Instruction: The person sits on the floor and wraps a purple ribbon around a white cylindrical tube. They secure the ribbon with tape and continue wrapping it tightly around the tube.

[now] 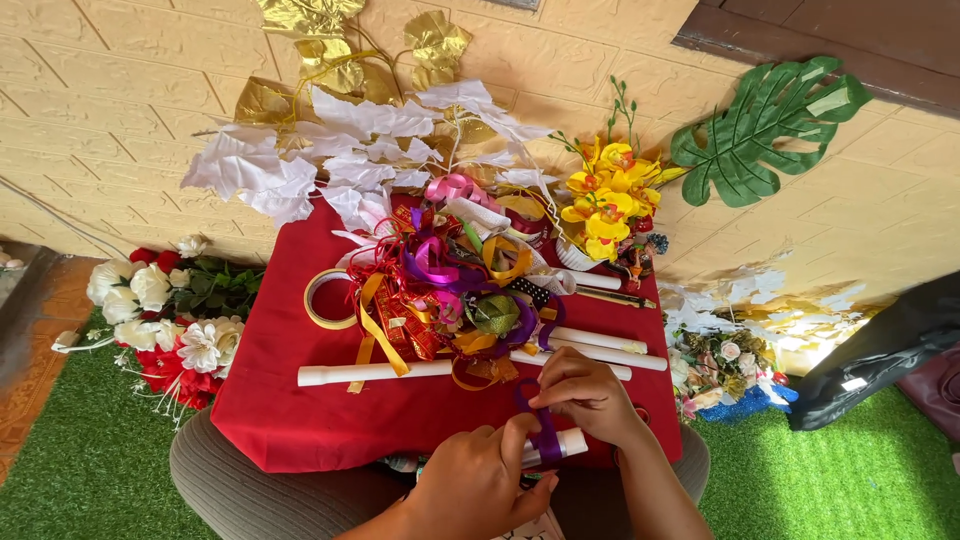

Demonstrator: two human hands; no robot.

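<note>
Red cloth [290, 400] covers our tabletop, and a big heap of curly ribbons [450, 290] sits in the middle. A ring of tape [322, 298] lies to its left, and long white tubes [370, 373] lie in front of it. Yellow flowers [605, 200] and white leaves [300, 170] lean on the wall behind. Close to us, our left hand [475, 480] holds a small white tube [560, 446] with fingers curled. Our right hand [590, 395] pinches a purple ribbon [545, 432] that wraps the tube.

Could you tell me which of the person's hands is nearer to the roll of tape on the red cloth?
Left. The left hand lies below and right of the tape roll; the right hand sits farther right, both gripping a purple ribbon.
</note>
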